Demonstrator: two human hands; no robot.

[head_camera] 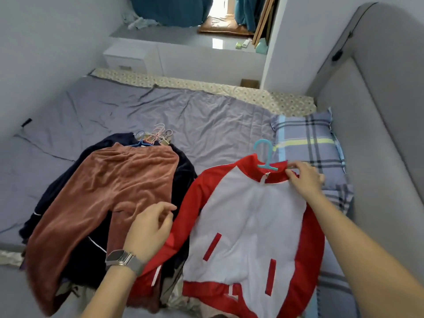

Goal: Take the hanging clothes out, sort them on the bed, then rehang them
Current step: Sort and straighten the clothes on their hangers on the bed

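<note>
A red and white jacket (247,221) lies flat on the bed (160,111) on a light blue hanger (266,157). My right hand (305,177) pinches its red collar at the right side. My left hand (151,228), with a watch on the wrist, hovers with loosely curled fingers over the jacket's left sleeve and holds nothing. To the left lies a pile of clothes: rust-brown trousers (110,193) on top of dark navy garments (183,175). Several hanger hooks (156,136) stick out at the pile's far end.
A plaid pillow (307,138) lies right of the jacket, against the grey padded headboard (371,125). The far half of the bed has a wrinkled grey sheet. Beyond it stand a white drawer unit (128,56) and a window ledge with teal curtains (172,10).
</note>
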